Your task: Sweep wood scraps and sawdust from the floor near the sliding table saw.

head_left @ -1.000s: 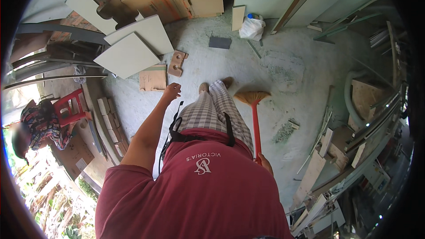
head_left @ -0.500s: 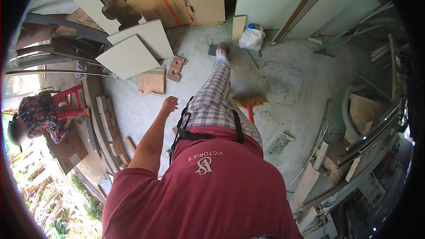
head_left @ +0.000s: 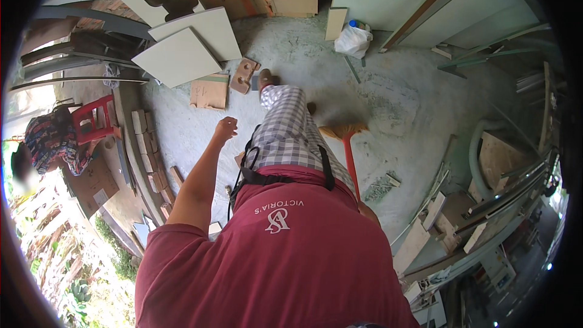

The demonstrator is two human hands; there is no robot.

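Note:
My left hand (head_left: 226,127) hangs over the concrete floor with its fingers loosely bent and nothing in them. On my right, a broom (head_left: 344,129) with tan bristles rests on the floor, and its red handle runs back to the edge of my shirt. Only a sliver of skin from my right arm or hand (head_left: 368,212) shows there; its fingers are hidden, so a grip on the handle cannot be seen. One foot in a brown shoe (head_left: 265,78) is stretched forward, touching or very near a flat dark grey piece (head_left: 255,83). Beside that piece lies a brick with holes (head_left: 244,75).
White boards (head_left: 176,58) and a cardboard piece (head_left: 209,92) lie ahead left. A white plastic bag (head_left: 353,41) stands by tall panels. Wood scraps (head_left: 434,212) crowd the right side. At far left, a person (head_left: 51,140) is near a red plastic chair (head_left: 94,120).
My foot has moved left toward the brick, and the dark grey piece has shifted left with it. More of the broom's handle shows. My left hand stays empty.

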